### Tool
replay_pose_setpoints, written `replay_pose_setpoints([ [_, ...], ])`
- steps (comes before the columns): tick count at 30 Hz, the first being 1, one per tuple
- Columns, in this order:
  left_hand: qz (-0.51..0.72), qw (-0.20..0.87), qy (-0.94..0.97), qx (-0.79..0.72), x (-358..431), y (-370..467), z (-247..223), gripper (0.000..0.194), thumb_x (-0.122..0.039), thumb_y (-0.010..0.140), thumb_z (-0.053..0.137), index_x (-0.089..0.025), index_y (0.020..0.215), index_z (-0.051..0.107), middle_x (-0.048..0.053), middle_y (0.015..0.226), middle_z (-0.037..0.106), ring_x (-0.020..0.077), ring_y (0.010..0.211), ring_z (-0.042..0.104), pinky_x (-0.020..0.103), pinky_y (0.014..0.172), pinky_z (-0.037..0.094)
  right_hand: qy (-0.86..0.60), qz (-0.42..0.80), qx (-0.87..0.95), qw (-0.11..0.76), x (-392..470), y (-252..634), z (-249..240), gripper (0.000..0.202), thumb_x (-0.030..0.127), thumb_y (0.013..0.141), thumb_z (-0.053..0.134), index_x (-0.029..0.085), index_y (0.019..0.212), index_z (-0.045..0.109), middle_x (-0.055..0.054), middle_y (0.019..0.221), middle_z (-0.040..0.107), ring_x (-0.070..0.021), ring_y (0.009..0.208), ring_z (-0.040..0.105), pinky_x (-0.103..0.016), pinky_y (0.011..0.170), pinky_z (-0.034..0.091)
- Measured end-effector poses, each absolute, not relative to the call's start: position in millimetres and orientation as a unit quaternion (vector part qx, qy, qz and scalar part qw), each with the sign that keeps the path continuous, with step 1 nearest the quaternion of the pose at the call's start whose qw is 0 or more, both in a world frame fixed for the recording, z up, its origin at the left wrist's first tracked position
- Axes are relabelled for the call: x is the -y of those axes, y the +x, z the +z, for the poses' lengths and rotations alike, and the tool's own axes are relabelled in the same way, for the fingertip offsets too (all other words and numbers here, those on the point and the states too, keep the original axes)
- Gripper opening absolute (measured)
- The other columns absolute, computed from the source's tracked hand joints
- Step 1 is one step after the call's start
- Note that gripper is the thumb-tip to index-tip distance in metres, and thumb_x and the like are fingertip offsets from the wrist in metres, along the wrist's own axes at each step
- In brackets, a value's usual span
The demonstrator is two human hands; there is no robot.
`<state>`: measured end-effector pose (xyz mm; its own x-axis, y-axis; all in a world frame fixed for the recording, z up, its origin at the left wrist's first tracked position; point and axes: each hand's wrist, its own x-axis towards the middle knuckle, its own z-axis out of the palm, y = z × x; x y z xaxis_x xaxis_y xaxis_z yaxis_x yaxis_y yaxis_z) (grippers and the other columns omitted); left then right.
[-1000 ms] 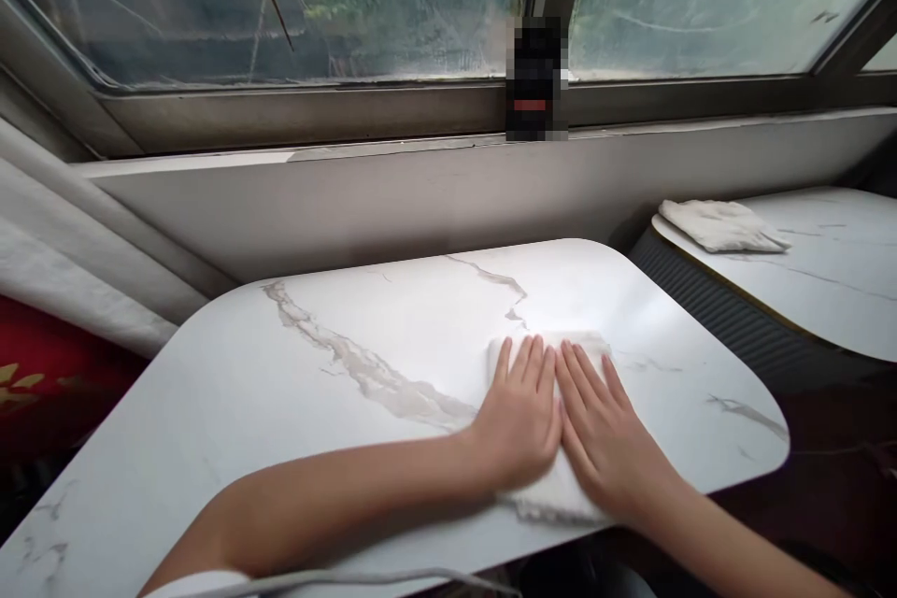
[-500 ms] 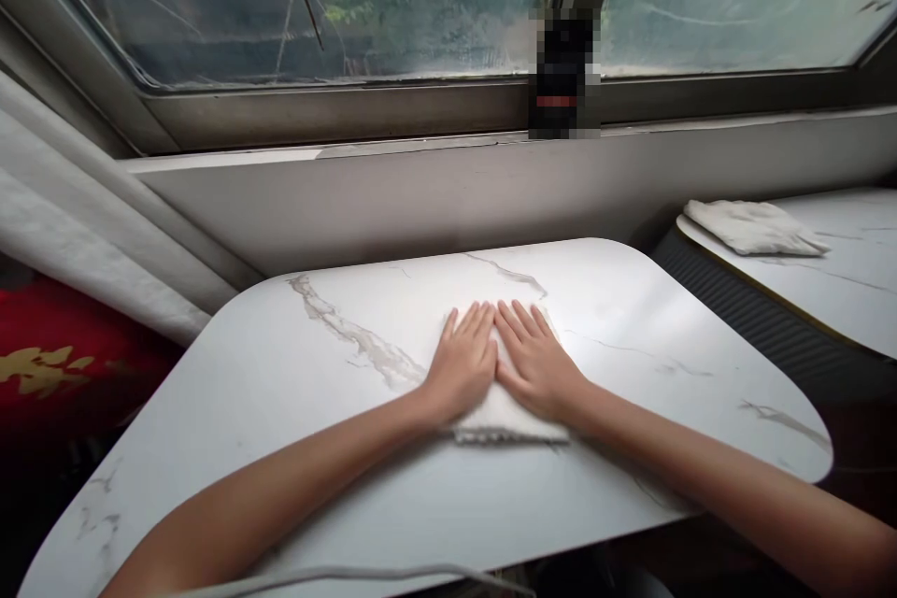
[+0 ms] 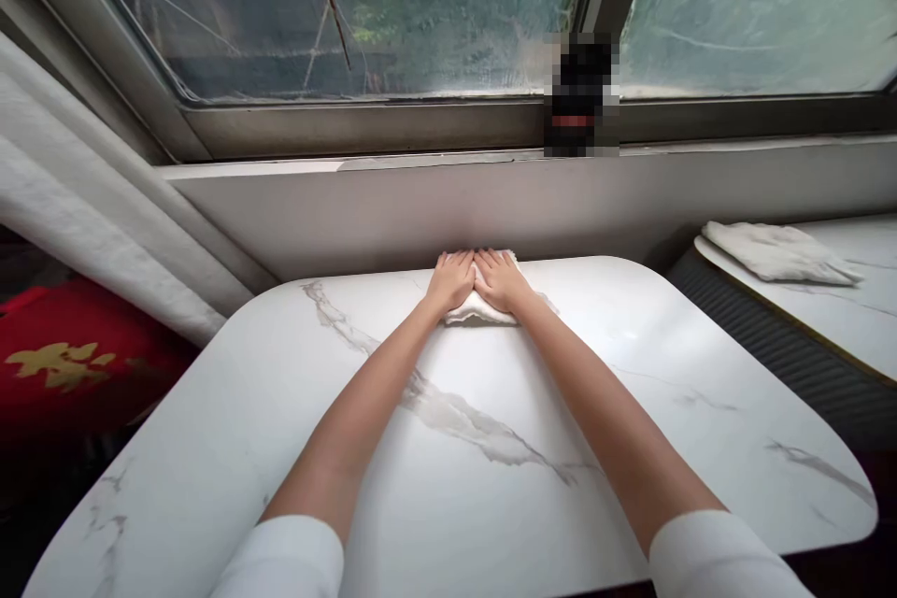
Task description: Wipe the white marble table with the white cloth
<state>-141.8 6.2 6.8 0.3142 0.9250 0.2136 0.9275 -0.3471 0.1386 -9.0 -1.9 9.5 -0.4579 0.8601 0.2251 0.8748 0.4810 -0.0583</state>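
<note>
Both my hands lie flat, side by side, on a folded white cloth (image 3: 482, 310) at the far edge of a white marbled table (image 3: 420, 505). My left hand (image 3: 452, 280) presses on the cloth's left part with fingers stretched toward the wall. Against it, with the thumbs close together, my right hand (image 3: 500, 278) covers the right part. The cloth's near edge shows below the palms, and a bit of its far corner sticks out past the right fingers. Neither hand grips the cloth; most of it is hidden beneath them.
Behind the table rises a low wall with a window sill (image 3: 420, 159). A pale curtain (image 3: 91, 177) hangs at left above a red cloth item with a gold pattern (image 3: 60, 364). On a second marbled table (image 3: 879, 252) at right lies another white cloth (image 3: 777, 252).
My two hands have slid the cloth forward, away from me, from the table's middle to its far edge. My arms are now stretched out, and white sleeves have come into view.
</note>
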Motion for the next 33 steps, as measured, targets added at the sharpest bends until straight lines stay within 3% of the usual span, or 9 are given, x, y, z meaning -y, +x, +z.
replay_pose_setpoints([
  [7,-0.132,0.005,-0.796,0.59,30.3,-140.9,6.6,0.049,-0.019,0.093,0.02,-0.006,0.139,0.033,0.01,0.146,0.033,0.0192,0.136,0.025,0.041,0.113,0.012,-0.492,-0.002,0.862,0.123,30.2,-7.2,9.2,0.057,0.033,0.093,0.028,0.005,0.142,0.03,-0.013,0.148,0.028,-0.024,0.138,0.02,-0.041,0.112,0.011],
  [12,-0.132,0.013,-0.816,0.563,109.2,-152.3,5.6,0.048,-0.021,0.094,0.023,-0.007,0.139,0.035,0.01,0.145,0.034,0.0197,0.136,0.026,0.043,0.113,0.014,-0.468,0.044,0.87,0.152,111.6,-9.5,8.8,0.054,0.029,0.095,0.022,0.004,0.142,0.027,-0.013,0.149,0.026,-0.0209,0.139,0.016,-0.043,0.113,0.005],
  [18,-0.124,-0.008,-0.857,0.5,237.8,-173.6,13.4,0.049,-0.022,0.095,0.025,-0.009,0.142,0.028,0.008,0.148,0.03,0.0183,0.137,0.021,0.043,0.114,0.013,-0.428,0.159,0.868,0.196,245.0,-11.1,5.8,0.055,0.037,0.098,0.021,0.017,0.147,0.008,-0.005,0.153,0.011,-0.019,0.14,0.006,-0.047,0.114,0.003],
  [22,-0.11,-0.006,-0.862,0.496,288.4,-187.2,18.7,0.052,-0.019,0.094,0.028,-0.011,0.145,0.022,0.008,0.149,0.026,0.02,0.138,0.018,0.044,0.114,0.016,-0.373,0.184,0.886,0.207,284.3,-16.3,6.5,0.063,0.041,0.096,0.026,0.016,0.147,0.0,-0.007,0.153,0.01,-0.0236,0.14,0.004,-0.052,0.113,0.003],
  [27,-0.105,-0.008,-0.839,0.534,265.4,-205.5,13.8,0.05,-0.021,0.094,0.027,-0.01,0.143,0.026,0.009,0.147,0.03,0.0192,0.137,0.021,0.043,0.114,0.015,-0.358,0.187,0.903,0.145,249.2,-37.0,11.2,0.06,0.038,0.096,0.023,0.011,0.147,0.007,-0.007,0.153,0.009,-0.0207,0.14,0.003,-0.047,0.114,0.005],
  [33,-0.109,-0.007,-0.802,0.587,133.7,-228.3,7.2,0.05,-0.024,0.094,0.024,-0.007,0.14,0.032,0.01,0.145,0.035,0.017,0.136,0.025,0.039,0.114,0.01,-0.432,0.082,0.887,0.139,124.4,-83.4,9.5,0.057,0.028,0.092,0.025,0.0,0.143,0.023,-0.015,0.15,0.023,-0.0231,0.139,0.014,-0.043,0.114,0.005],
])
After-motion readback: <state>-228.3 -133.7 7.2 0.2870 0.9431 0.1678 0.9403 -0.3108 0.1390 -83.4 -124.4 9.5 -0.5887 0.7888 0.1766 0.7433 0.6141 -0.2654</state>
